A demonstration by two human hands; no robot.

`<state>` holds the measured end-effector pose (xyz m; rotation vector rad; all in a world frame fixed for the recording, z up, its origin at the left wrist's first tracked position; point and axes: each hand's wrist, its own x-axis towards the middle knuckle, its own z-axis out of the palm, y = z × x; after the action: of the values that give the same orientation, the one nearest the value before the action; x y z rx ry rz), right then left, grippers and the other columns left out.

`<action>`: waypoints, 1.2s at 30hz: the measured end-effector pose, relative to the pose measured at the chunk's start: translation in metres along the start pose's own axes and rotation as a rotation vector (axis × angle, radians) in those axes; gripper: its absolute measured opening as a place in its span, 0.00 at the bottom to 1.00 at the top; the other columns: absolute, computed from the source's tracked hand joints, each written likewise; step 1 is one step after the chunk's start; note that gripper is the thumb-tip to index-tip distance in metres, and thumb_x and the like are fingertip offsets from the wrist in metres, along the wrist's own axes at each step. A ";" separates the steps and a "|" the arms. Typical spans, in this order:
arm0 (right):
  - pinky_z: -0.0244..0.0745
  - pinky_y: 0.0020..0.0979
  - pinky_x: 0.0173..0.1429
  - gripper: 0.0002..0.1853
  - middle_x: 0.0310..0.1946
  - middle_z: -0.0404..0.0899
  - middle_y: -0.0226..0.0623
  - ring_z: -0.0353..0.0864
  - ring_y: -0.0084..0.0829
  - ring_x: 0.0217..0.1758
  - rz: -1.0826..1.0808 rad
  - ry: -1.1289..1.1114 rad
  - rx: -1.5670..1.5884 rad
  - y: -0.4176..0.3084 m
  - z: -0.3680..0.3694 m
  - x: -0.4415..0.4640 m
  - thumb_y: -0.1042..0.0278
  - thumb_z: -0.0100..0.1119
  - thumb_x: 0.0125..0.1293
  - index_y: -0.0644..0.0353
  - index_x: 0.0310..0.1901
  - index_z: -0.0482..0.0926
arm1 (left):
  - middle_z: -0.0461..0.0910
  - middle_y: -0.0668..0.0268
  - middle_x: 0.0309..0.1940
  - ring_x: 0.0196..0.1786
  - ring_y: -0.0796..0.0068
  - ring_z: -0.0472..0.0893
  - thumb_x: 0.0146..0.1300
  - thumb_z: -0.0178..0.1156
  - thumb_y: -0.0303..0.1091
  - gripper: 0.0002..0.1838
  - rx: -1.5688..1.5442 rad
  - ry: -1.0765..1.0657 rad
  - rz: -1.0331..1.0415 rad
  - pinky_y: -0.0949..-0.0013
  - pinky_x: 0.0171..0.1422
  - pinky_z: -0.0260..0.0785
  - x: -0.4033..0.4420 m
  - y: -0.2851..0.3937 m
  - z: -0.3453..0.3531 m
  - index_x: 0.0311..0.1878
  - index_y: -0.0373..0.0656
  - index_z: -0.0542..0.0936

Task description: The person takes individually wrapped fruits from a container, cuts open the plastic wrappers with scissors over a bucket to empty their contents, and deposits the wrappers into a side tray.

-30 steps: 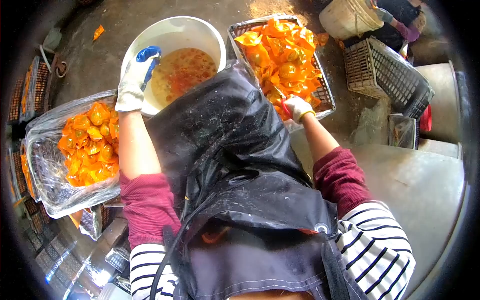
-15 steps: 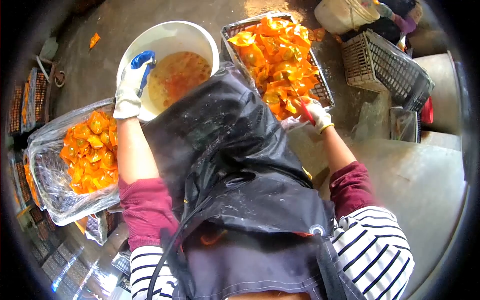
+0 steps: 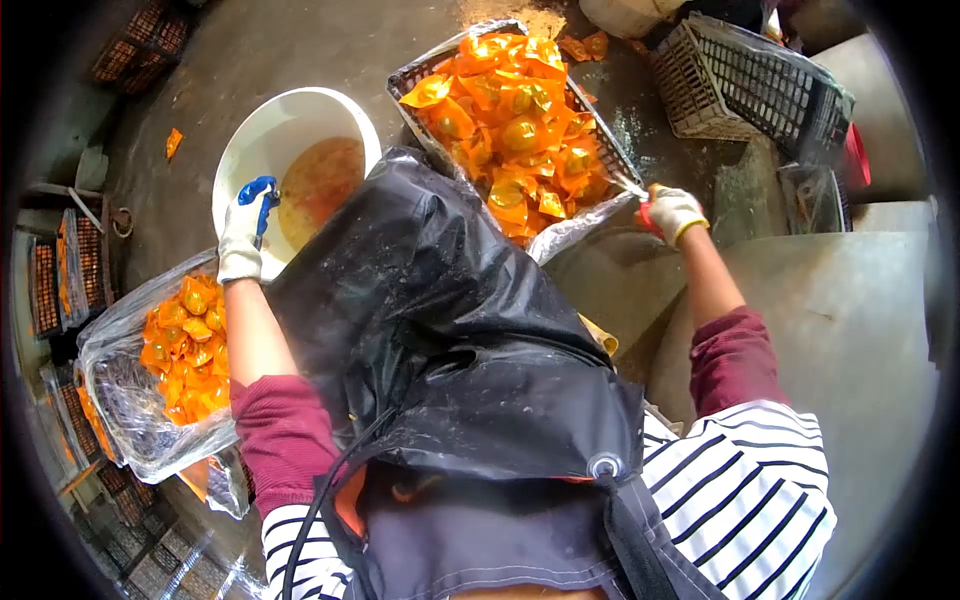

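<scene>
My left hand (image 3: 247,226), in a white glove with blue fingertips, is curled at the left rim of the white bucket (image 3: 232,165); what its fingers hold, if anything, is hidden. Murky liquid with reddish bits (image 3: 322,185) lies in the bucket. My right hand (image 3: 674,213), gloved too, is closed on a red-handled tool (image 3: 648,217) beside the near right corner of a black crate (image 3: 604,130). Clear plastic liner (image 3: 575,228) stretches from that crate up to the hand. Orange-wrapped round pieces (image 3: 520,130) heap up in the crate.
At the left, a plastic-lined crate (image 3: 150,452) holds more orange-wrapped pieces (image 3: 190,350). A black apron (image 3: 450,300) covers my lap. Stacked crates (image 3: 755,85) stand at the upper right, above a large metal surface (image 3: 810,320). An orange wrapper (image 3: 174,143) lies on the floor.
My right hand has moved right, away from the heap, and plastic liner now stretches toward it. My left hand stays by the bucket rim. The view has shifted, cutting off the co-worker's hand.
</scene>
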<state>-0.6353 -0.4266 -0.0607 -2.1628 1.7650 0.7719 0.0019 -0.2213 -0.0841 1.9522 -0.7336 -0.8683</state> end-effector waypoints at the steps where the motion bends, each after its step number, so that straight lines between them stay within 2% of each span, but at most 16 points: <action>1: 0.75 0.40 0.50 0.20 0.41 0.82 0.48 0.82 0.46 0.45 0.018 0.024 0.005 0.006 -0.011 -0.005 0.50 0.56 0.59 0.57 0.45 0.80 | 0.83 0.70 0.39 0.37 0.82 0.80 0.65 0.59 0.39 0.14 -0.011 -0.001 0.003 0.80 0.33 0.63 -0.001 -0.002 0.000 0.52 0.47 0.81; 4: 0.74 0.41 0.47 0.19 0.39 0.82 0.47 0.82 0.45 0.44 0.012 0.158 0.203 0.008 -0.022 -0.004 0.49 0.60 0.59 0.55 0.43 0.80 | 0.83 0.69 0.42 0.41 0.79 0.81 0.66 0.57 0.38 0.14 0.061 -0.035 -0.001 0.78 0.37 0.66 -0.012 0.013 0.002 0.52 0.47 0.81; 7: 0.73 0.41 0.49 0.17 0.40 0.82 0.48 0.82 0.46 0.46 -0.167 0.312 0.228 -0.024 -0.027 0.014 0.51 0.54 0.63 0.56 0.43 0.80 | 0.81 0.65 0.48 0.49 0.74 0.80 0.67 0.56 0.36 0.17 -0.276 -0.136 0.008 0.73 0.56 0.71 -0.010 0.018 -0.004 0.55 0.37 0.77; 12: 0.74 0.41 0.49 0.18 0.38 0.82 0.52 0.82 0.45 0.46 -0.251 0.290 0.255 -0.115 -0.085 0.064 0.54 0.49 0.64 0.60 0.42 0.81 | 0.80 0.58 0.52 0.53 0.67 0.80 0.66 0.54 0.34 0.19 -0.480 -0.170 0.202 0.66 0.61 0.70 -0.048 0.070 -0.032 0.56 0.34 0.76; 13: 0.74 0.41 0.47 0.17 0.39 0.82 0.52 0.82 0.43 0.46 -0.323 0.424 0.210 -0.124 -0.079 0.106 0.56 0.49 0.65 0.60 0.42 0.81 | 0.77 0.58 0.56 0.56 0.63 0.79 0.71 0.48 0.38 0.20 -0.434 -0.074 0.187 0.64 0.62 0.69 -0.058 0.073 -0.037 0.59 0.35 0.74; 15: 0.76 0.40 0.49 0.17 0.42 0.82 0.50 0.83 0.41 0.48 -0.304 0.295 0.042 -0.160 -0.117 0.107 0.57 0.50 0.65 0.60 0.45 0.81 | 0.77 0.58 0.57 0.55 0.63 0.79 0.71 0.47 0.39 0.20 -0.355 0.012 0.177 0.64 0.62 0.69 -0.074 0.069 -0.057 0.59 0.35 0.74; 16: 0.76 0.40 0.51 0.17 0.44 0.82 0.48 0.82 0.42 0.49 -0.286 0.285 -0.002 -0.169 -0.117 0.118 0.57 0.50 0.65 0.59 0.46 0.81 | 0.77 0.58 0.56 0.55 0.65 0.79 0.72 0.47 0.38 0.20 0.166 0.060 0.373 0.65 0.62 0.69 -0.078 0.056 -0.075 0.60 0.36 0.74; 18: 0.76 0.40 0.55 0.18 0.49 0.81 0.45 0.81 0.44 0.53 -0.243 0.228 -0.178 -0.174 -0.088 0.165 0.56 0.50 0.66 0.58 0.48 0.82 | 0.78 0.59 0.54 0.56 0.67 0.79 0.72 0.47 0.37 0.20 -0.243 0.125 0.143 0.67 0.62 0.70 -0.098 0.026 -0.094 0.61 0.37 0.73; 19: 0.75 0.45 0.50 0.21 0.43 0.81 0.51 0.82 0.48 0.47 -0.329 0.180 -0.192 -0.166 -0.070 0.173 0.53 0.45 0.67 0.62 0.46 0.80 | 0.78 0.60 0.54 0.56 0.67 0.78 0.72 0.46 0.37 0.20 -0.378 0.140 0.056 0.67 0.62 0.70 -0.107 0.002 -0.112 0.61 0.38 0.73; 20: 0.76 0.45 0.47 0.22 0.41 0.82 0.50 0.82 0.49 0.44 -0.272 0.267 -0.016 -0.150 -0.043 0.168 0.52 0.45 0.68 0.62 0.43 0.82 | 0.78 0.60 0.54 0.56 0.66 0.78 0.72 0.46 0.37 0.20 -0.072 0.196 0.068 0.67 0.62 0.70 -0.132 0.006 -0.108 0.61 0.37 0.72; 21: 0.76 0.45 0.45 0.20 0.38 0.82 0.50 0.82 0.50 0.42 -0.299 0.102 0.094 -0.156 -0.059 0.119 0.53 0.45 0.67 0.59 0.40 0.83 | 0.79 0.60 0.53 0.54 0.67 0.79 0.71 0.48 0.37 0.19 -0.024 0.276 0.055 0.67 0.60 0.71 -0.156 -0.006 -0.114 0.60 0.37 0.73; 23: 0.76 0.44 0.46 0.15 0.40 0.81 0.49 0.81 0.49 0.43 -0.433 0.152 -0.063 -0.117 0.014 0.140 0.60 0.46 0.66 0.59 0.42 0.80 | 0.80 0.60 0.49 0.51 0.67 0.81 0.69 0.51 0.37 0.18 -0.447 0.461 0.017 0.68 0.57 0.72 -0.189 -0.042 -0.125 0.57 0.37 0.75; 26: 0.76 0.43 0.48 0.11 0.42 0.79 0.48 0.79 0.47 0.46 -0.567 0.137 -0.314 -0.051 0.089 0.161 0.70 0.48 0.65 0.57 0.46 0.76 | 0.82 0.60 0.46 0.47 0.68 0.83 0.67 0.55 0.36 0.17 -0.606 0.772 0.022 0.69 0.50 0.73 -0.234 -0.074 -0.144 0.54 0.36 0.77; 27: 0.76 0.43 0.53 0.17 0.49 0.79 0.50 0.79 0.47 0.52 -0.560 0.048 -0.410 -0.037 0.096 0.175 0.58 0.43 0.68 0.58 0.46 0.80 | 0.82 0.60 0.46 0.46 0.68 0.83 0.66 0.56 0.35 0.17 -0.600 0.874 0.017 0.70 0.47 0.73 -0.249 -0.081 -0.149 0.54 0.36 0.77; 32: 0.76 0.42 0.33 0.12 0.30 0.81 0.49 0.81 0.45 0.32 -0.320 -0.147 -0.007 -0.043 0.013 0.116 0.61 0.51 0.62 0.59 0.32 0.79 | 0.83 0.65 0.42 0.42 0.77 0.82 0.65 0.58 0.35 0.14 -0.564 1.055 0.071 0.73 0.38 0.68 -0.257 -0.069 -0.161 0.52 0.41 0.80; 36: 0.66 0.39 0.14 0.13 0.16 0.73 0.39 0.74 0.37 0.14 -0.103 -0.202 0.400 -0.068 -0.045 0.066 0.60 0.52 0.65 0.59 0.27 0.75 | 0.82 0.65 0.43 0.44 0.80 0.81 0.64 0.59 0.41 0.16 -0.250 0.735 -0.190 0.71 0.37 0.68 -0.234 -0.072 -0.138 0.52 0.48 0.81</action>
<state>-0.5507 -0.4880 -0.0687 -1.8264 1.5384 0.5350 -0.0138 0.0531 -0.0238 1.9299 -0.0075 -0.2733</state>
